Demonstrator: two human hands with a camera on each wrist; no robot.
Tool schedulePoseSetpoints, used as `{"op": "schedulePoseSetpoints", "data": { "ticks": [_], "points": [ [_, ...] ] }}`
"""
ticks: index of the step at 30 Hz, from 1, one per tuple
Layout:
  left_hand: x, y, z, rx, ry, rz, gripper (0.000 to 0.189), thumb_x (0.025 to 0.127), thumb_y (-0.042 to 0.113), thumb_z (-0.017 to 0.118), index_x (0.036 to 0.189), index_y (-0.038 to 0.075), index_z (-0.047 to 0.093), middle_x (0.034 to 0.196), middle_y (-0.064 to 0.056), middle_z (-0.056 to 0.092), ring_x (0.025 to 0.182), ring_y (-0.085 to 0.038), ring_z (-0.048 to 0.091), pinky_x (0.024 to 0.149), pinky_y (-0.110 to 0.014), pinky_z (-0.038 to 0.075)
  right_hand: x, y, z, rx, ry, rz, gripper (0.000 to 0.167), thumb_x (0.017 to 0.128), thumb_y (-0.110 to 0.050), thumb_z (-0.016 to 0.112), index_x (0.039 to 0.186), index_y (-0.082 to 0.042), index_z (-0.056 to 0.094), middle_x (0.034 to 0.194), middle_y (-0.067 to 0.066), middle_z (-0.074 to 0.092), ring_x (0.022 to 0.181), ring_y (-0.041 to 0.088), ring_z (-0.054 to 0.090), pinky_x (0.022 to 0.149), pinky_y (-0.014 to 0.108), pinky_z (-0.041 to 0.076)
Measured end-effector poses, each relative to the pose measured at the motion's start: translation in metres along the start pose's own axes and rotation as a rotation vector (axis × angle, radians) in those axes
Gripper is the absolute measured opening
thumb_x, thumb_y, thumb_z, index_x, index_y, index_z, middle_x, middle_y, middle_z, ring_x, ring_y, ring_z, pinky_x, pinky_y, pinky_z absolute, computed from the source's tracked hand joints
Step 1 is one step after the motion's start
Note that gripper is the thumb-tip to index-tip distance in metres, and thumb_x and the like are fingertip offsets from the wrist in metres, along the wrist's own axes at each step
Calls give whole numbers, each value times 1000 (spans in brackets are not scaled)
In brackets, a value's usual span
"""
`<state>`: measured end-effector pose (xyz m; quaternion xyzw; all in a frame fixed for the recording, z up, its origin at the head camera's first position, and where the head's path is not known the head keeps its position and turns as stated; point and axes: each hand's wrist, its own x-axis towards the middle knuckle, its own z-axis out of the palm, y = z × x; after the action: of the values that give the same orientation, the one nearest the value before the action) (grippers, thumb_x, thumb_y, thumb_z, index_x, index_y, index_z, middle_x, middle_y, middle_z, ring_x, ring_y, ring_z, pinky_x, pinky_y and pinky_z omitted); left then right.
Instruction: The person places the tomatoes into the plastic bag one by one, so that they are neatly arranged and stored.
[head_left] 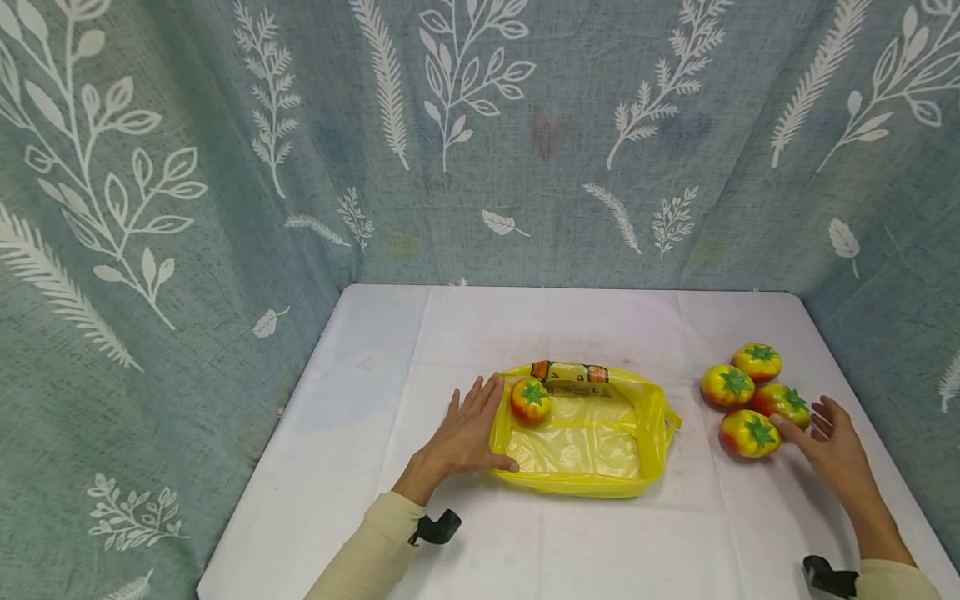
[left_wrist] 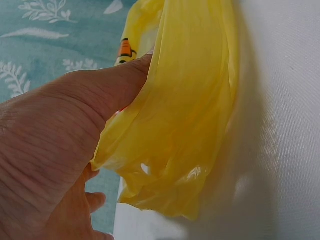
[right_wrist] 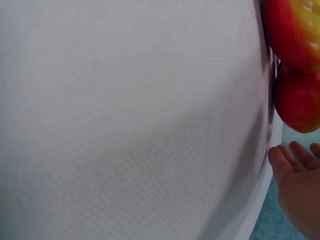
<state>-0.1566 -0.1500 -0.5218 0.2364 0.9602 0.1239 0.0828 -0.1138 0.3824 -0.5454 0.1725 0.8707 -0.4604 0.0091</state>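
Observation:
A yellow plastic bag with an orange and black print lies mouth up on the table. One red-and-yellow toy tomato with a green star-shaped top sits inside its left end. My left hand holds the bag's left side, the thumb hooked over the rim and the other fingers spread along the outside. Several similar toy tomatoes are clustered at the right. Beside them is my right hand, fingers loosely bent and thumb tip right at the nearest tomatoes. The right wrist view shows two tomatoes near the fingers.
The table has a white cover. A blue-green curtain with white leaf prints hangs around its back and sides. A dark wrist camera is strapped at the left sleeve, another camera at the right.

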Motion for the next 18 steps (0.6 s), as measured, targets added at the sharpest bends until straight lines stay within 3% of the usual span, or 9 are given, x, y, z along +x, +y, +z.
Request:
{"op": "schedulePoseSetpoints", "data": {
  "ticks": [18],
  "points": [
    [0,1,0,-15,6,-2,132,70,65,83,162,4,11,169,-11,7,155,-32,5,118,-64,9,3,0,0,-35,-3,9,93,103,-48,50,156,11,2,157,42,10,140,61,23,105,70,27]
  ]
}}
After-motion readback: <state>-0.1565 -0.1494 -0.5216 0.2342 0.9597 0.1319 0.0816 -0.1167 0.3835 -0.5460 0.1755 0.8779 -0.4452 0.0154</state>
